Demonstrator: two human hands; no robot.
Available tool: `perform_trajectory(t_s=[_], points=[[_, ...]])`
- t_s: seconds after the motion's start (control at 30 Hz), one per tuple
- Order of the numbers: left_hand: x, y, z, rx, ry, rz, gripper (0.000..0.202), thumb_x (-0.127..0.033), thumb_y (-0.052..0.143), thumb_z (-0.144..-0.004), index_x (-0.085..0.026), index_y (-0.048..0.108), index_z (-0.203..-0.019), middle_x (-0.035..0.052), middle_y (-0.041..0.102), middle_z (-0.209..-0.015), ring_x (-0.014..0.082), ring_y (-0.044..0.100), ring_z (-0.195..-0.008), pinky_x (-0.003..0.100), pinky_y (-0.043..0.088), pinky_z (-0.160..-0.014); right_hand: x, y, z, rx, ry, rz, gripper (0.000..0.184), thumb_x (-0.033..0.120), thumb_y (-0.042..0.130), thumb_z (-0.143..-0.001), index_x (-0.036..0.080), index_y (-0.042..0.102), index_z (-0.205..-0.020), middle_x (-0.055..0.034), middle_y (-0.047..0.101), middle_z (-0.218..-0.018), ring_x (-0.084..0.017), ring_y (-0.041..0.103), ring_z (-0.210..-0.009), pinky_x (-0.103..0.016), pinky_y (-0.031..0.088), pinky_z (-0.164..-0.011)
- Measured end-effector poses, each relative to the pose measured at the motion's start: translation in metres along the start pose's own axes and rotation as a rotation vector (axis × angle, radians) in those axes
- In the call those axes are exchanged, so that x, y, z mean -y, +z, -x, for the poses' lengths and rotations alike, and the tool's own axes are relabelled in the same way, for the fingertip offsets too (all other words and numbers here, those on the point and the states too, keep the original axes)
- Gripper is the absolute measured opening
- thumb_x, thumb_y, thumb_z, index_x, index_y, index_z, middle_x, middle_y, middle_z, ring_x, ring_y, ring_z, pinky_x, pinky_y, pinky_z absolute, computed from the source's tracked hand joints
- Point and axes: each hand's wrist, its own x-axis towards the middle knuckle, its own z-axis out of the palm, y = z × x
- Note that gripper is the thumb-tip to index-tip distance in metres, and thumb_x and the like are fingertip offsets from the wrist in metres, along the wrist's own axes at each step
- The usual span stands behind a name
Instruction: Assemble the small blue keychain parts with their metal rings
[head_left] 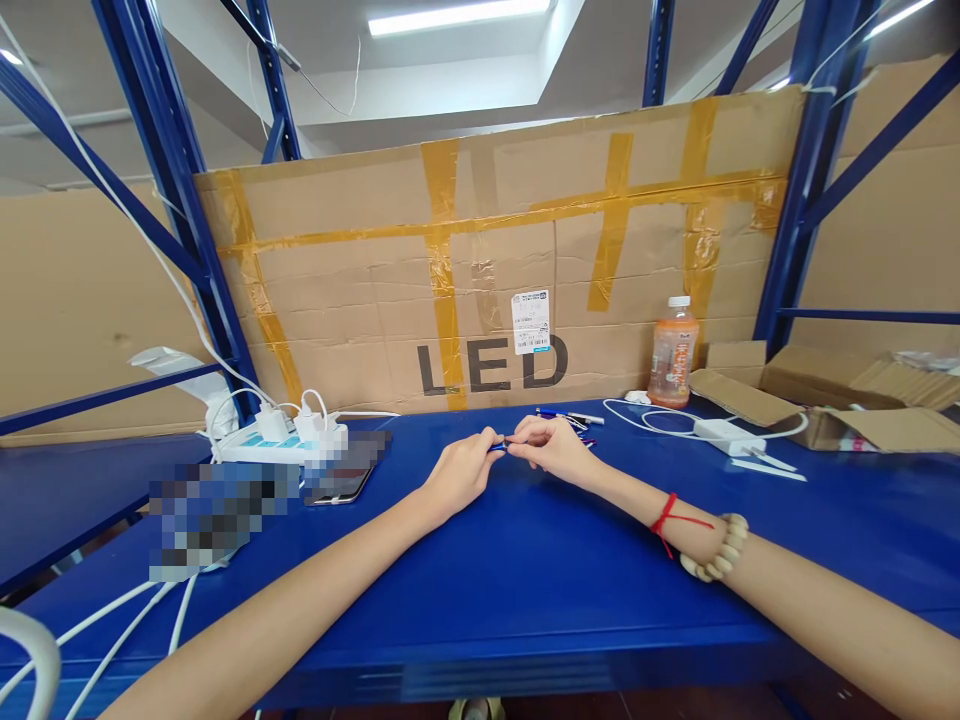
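My left hand (461, 475) is closed around a short blue piece that looks like part of a pen (497, 447), over the middle of the blue shelf (540, 580). From the other side, the fingertips of my right hand (556, 448) pinch at its end, so the two hands meet there. Most of the piece is hidden by my fingers. Just behind my right hand lie several pens and small pen parts (585, 417), blue and white, partly covered by the hand.
A power strip (262, 445) with white plugs and a dark phone (346, 485) are at the left. Toward the right stand an orange drink bottle (673, 355), a white adapter with its cable (727, 435) and an open cardboard box (847, 395). A cardboard panel (360, 310) closes the back.
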Motion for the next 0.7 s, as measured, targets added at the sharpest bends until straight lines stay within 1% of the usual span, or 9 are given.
perform_trajectory(t_s=[0.17,0.3,0.5,0.7], points=[[0.0015,0.0021,-0.0002,-0.059,0.038,-0.078,0.013,-0.026,0.031,-0.088,-0.019,0.039,-0.081,0.0045,0.061,-0.090,0.0167,0.059,-0.083,0.028,0.046,-0.070,0.0013,0.0007,-0.0005,-0.006,0.011,0.028,0.035,0.047,0.066,-0.059,0.013,0.059,-0.062,-0.0039,0.056,-0.077,-0.004,0.046,-0.042,-0.020,0.036,-0.039],[0.0022,0.0031,-0.0002,-0.079,0.050,-0.085,0.013,-0.026,0.031,-0.088,-0.019,0.040,-0.081,0.0038,0.061,-0.090,0.0161,0.058,-0.081,0.027,0.046,-0.068,-0.0013,0.0019,-0.0006,-0.025,0.008,0.044,0.036,0.048,0.065,-0.060,0.013,0.058,-0.061,-0.0036,0.056,-0.076,-0.005,0.046,-0.042,-0.021,0.036,-0.040],[0.0005,0.0014,-0.0012,-0.072,0.040,-0.093,0.013,-0.025,0.032,-0.088,-0.019,0.041,-0.081,0.0032,0.060,-0.087,0.0150,0.058,-0.078,0.026,0.046,-0.068,-0.0049,0.0016,-0.0016,-0.035,-0.006,0.047,0.030,0.042,0.067,-0.060,0.013,0.059,-0.062,-0.0030,0.056,-0.075,-0.004,0.045,-0.041,-0.021,0.035,-0.040],[0.0000,0.0027,-0.0027,-0.043,0.003,-0.086,0.011,-0.026,0.034,-0.088,-0.019,0.042,-0.085,0.0030,0.061,-0.094,0.0153,0.058,-0.084,0.026,0.046,-0.071,-0.0046,0.0004,-0.0029,-0.046,0.043,0.046,0.033,0.044,0.066,-0.060,0.012,0.059,-0.061,-0.0027,0.055,-0.072,-0.005,0.045,-0.041,-0.019,0.032,-0.035]])
